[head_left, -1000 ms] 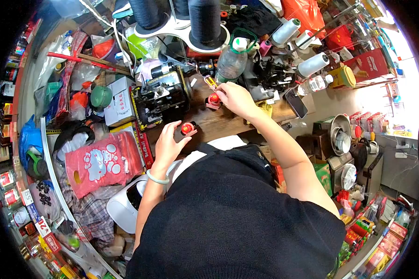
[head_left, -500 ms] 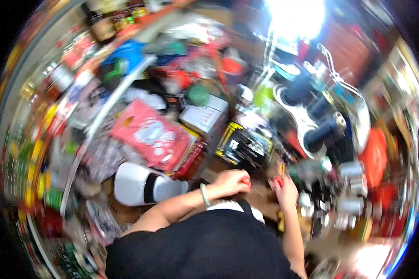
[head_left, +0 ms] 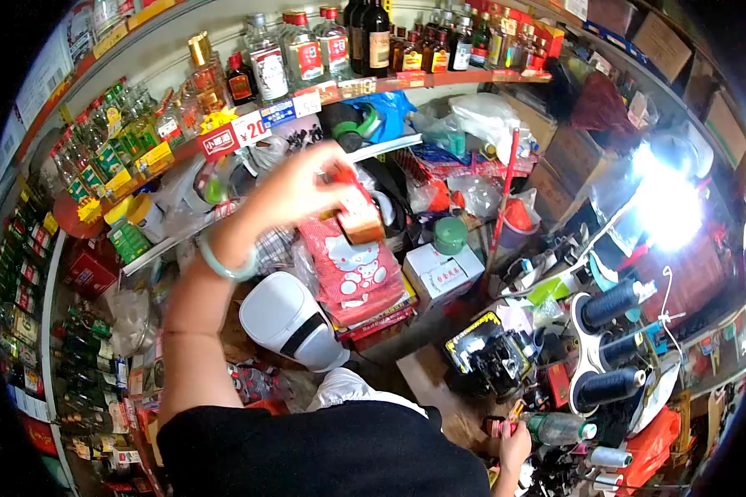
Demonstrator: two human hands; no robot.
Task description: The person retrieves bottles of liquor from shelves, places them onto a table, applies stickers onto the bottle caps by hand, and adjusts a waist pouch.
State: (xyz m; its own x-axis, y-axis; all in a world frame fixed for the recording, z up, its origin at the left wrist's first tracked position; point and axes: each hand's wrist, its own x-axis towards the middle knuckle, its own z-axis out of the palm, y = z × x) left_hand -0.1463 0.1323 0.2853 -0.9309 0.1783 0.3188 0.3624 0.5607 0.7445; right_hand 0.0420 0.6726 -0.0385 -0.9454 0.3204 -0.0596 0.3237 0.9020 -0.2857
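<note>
My left hand, wearing a pale green bangle, is raised at the middle left, slightly blurred. Its fingers are closed on a small red-and-brown block-like object, whose kind I cannot make out. Below that object lies a pink bag with a cartoon cat. At the lower right, my right hand is closed on a small red-and-orange object, mostly covered by the fingers. Beside this hand lies a clear plastic bottle. A black sewing machine stands just beyond it.
Shelves with liquor bottles curve round the back and left. A white lidded bin stands in front of the pink bag. A white box carries a green round container. Dark thread cones and a bright lamp are at right.
My left hand has risen up and left from in front of my body, holding the red-and-brown object. My right hand appears lower in view, still closed. The view has turned toward the shelves.
</note>
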